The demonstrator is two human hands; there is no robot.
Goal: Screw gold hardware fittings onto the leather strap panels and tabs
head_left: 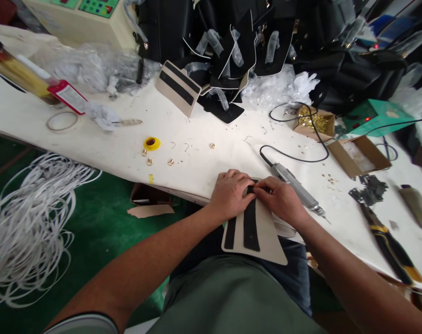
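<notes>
Left hand (230, 192) and right hand (280, 199) meet atop a flat beige panel with two black strips (262, 243), fingertips pinching one strip's end. Panel overhangs the white desk (204, 157) edge, top braced there, apparently for steadiness. Grey corded power tool (294, 185) lies beside right hand.

Bag-making workshop: cluttered worktable (102, 144), black bag panels (238, 51), box of brass fittings (315, 121), control-panel machine (88, 18).

Under both hands: beige panel (262, 241) with two black strips. Left of the left hand (230, 192): yellow tape roll (152, 143). Beyond the right hand (279, 199): green box (373, 117).
</notes>
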